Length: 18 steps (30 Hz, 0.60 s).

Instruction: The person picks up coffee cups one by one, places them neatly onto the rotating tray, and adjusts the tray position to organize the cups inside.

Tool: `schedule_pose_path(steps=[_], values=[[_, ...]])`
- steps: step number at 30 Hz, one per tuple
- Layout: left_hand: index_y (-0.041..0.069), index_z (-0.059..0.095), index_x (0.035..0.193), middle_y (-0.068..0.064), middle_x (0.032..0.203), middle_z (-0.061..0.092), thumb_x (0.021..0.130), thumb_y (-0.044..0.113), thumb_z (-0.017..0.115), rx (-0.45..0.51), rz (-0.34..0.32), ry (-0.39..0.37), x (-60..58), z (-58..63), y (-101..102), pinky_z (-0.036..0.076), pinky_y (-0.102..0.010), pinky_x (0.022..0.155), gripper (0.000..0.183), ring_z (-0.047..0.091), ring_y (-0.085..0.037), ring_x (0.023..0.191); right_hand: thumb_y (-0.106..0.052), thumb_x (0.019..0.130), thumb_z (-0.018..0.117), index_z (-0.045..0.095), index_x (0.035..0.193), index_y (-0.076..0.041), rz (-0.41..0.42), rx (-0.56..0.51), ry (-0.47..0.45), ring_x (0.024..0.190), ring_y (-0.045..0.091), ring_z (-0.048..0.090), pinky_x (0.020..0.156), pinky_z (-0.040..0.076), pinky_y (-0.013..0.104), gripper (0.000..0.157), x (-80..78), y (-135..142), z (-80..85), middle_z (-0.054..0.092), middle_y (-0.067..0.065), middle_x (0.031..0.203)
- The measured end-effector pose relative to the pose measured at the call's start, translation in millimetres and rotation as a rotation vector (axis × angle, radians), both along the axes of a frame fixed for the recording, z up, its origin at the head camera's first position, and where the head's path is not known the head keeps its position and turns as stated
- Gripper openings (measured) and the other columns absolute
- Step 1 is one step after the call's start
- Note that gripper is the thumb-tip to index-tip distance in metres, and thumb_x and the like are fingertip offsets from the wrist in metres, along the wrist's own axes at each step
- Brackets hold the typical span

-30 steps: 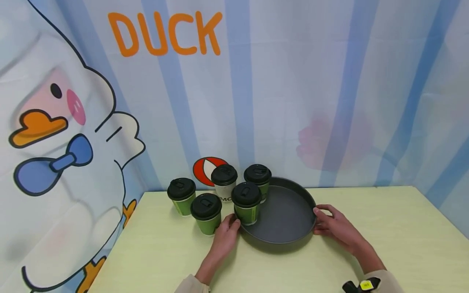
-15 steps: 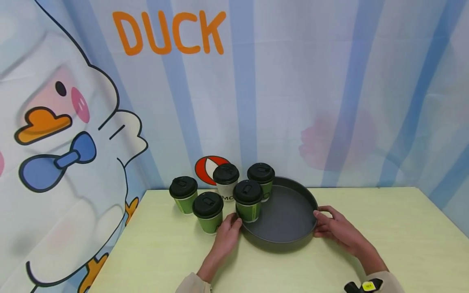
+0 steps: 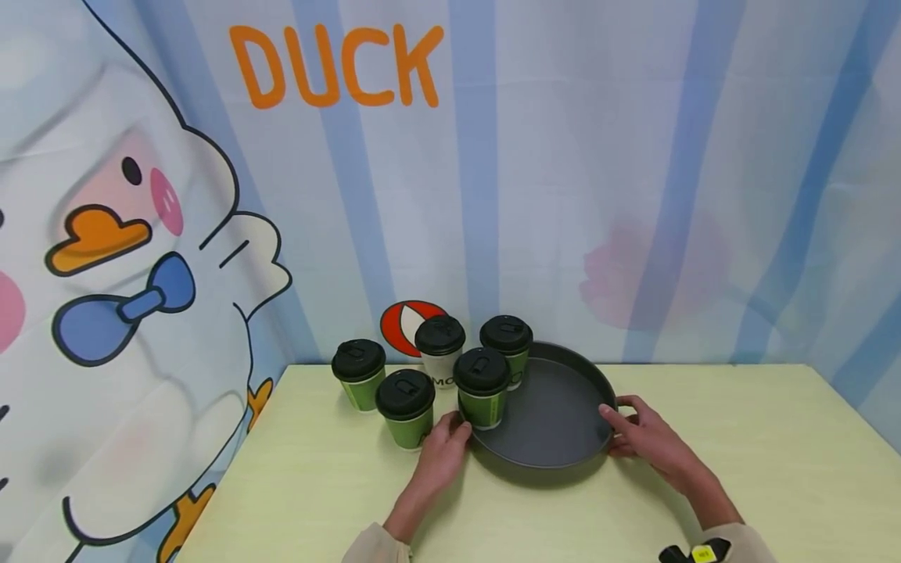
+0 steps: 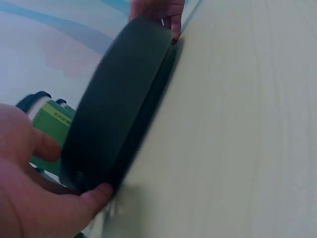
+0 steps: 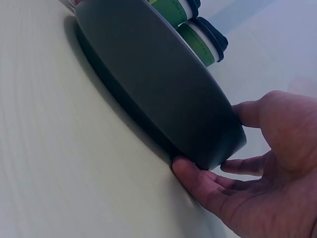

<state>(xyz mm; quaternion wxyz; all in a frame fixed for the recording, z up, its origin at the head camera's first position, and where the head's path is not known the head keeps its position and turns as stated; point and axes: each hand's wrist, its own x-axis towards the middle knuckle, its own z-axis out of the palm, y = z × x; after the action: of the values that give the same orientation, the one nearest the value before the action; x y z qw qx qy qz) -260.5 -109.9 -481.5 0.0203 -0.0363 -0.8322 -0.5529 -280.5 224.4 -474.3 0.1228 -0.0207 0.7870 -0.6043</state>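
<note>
In the head view, both hands hold a round dark grey pan [image 3: 556,426] by opposite sides. My left hand [image 3: 442,453] grips its left edge, thumb at the rim and fingertips low on the wall. On the other side my right hand [image 3: 651,438] has its thumb over the rim and fingers under the edge. Inside the pan's left part stand two green paper cups with black lids, a front cup [image 3: 482,408] and a back cup [image 3: 517,363]. The right wrist view shows the pan's wall [image 5: 148,64] with fingertips at its lower edge.
Left of the pan, on the pale table [image 3: 746,453], stand a near green lidded cup [image 3: 408,430], a farther green one [image 3: 362,391] and a white lidded cup [image 3: 439,367]. A printed duck curtain [image 3: 549,195] hangs behind the table.
The head view has shifted slightly, so cups and pan sit a little farther right. My right thumb now reaches farther over the pan's rim. Both hands keep their hold.
</note>
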Motion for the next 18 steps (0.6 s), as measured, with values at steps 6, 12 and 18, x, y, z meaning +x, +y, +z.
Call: schedule_pose_path(steps=[6, 12, 18], values=[[-0.018, 0.043, 0.146, -0.034, 0.146, 0.05, 0.106, 0.019, 0.044, -0.132, -0.03, -0.005, 9.7, 25.5, -3, 0.04, -0.061, 0.111, 0.055, 0.048, -0.049, 0.137, -0.035, 0.109, 0.055, 0.024, 0.153, 0.009, -0.02, -0.02, -0.003, 0.09, 0.025, 0.069, 0.083, 0.061, 0.039, 0.07, -1.2, 2, -6.6, 0.056, 0.03, 0.125], [-0.012, 0.053, 0.141, -0.027, 0.136, 0.061, 0.107, 0.021, 0.048, -0.183, -0.067, 0.051, 23.0, 64.0, -16, 0.051, -0.056, 0.101, 0.048, 0.062, -0.041, 0.122, -0.035, 0.108, 0.057, 0.026, 0.154, 0.007, -0.018, -0.033, -0.006, 0.091, 0.025, 0.068, 0.083, 0.061, 0.038, 0.07, -1.8, 3, -5.0, 0.056, 0.028, 0.124], [0.005, 0.073, 0.12, -0.008, 0.111, 0.072, 0.105, 0.016, 0.06, -0.105, 0.037, 0.332, 25.0, 80.6, -35, 0.058, -0.043, 0.091, 0.022, 0.069, -0.021, 0.1, -0.035, 0.109, 0.056, 0.025, 0.154, 0.008, -0.011, -0.025, 0.001, 0.091, 0.025, 0.068, 0.083, 0.061, 0.039, 0.07, -1.8, 3, -4.7, 0.056, 0.027, 0.121]])
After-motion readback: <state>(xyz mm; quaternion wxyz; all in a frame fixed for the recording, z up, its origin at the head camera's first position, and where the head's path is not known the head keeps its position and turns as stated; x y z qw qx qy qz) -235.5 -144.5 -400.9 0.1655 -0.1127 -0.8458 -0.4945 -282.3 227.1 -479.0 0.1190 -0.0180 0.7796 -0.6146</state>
